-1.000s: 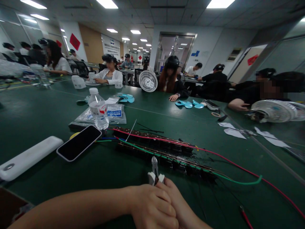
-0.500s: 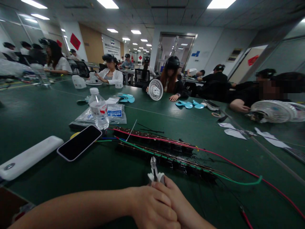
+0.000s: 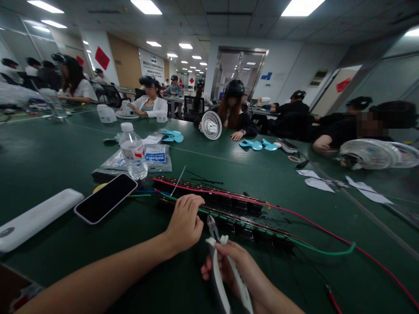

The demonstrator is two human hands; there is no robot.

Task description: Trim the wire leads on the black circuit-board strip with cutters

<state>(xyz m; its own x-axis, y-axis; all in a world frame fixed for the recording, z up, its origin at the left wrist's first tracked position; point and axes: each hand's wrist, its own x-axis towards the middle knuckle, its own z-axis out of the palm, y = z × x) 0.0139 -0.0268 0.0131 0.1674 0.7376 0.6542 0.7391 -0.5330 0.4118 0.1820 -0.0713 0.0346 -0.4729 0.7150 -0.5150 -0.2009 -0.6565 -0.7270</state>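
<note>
My right hand [image 3: 244,272] grips a pair of white-handled cutting pliers [image 3: 218,257], jaws pointing up at the near black terminal strip [image 3: 229,220]. My left hand [image 3: 185,222] reaches forward with its fingers curled over the left part of that strip, on the green wire [image 3: 324,251] that runs along it. A second strip [image 3: 209,192] lies just behind, with a red wire [image 3: 314,224] along it that trails off to the right.
A dark phone [image 3: 105,198], a white flat case [image 3: 32,220], a water bottle [image 3: 133,150] and plastic bags [image 3: 153,157] lie to the left. Across the green table [image 3: 49,152] other people sit with small white fans [image 3: 211,125] and blue fan blades [image 3: 258,145].
My hands were clasped together around the pliers near the table edge. Now the left hand has let go and moved forward onto the near strip, and the right hand has pulled the pliers back.
</note>
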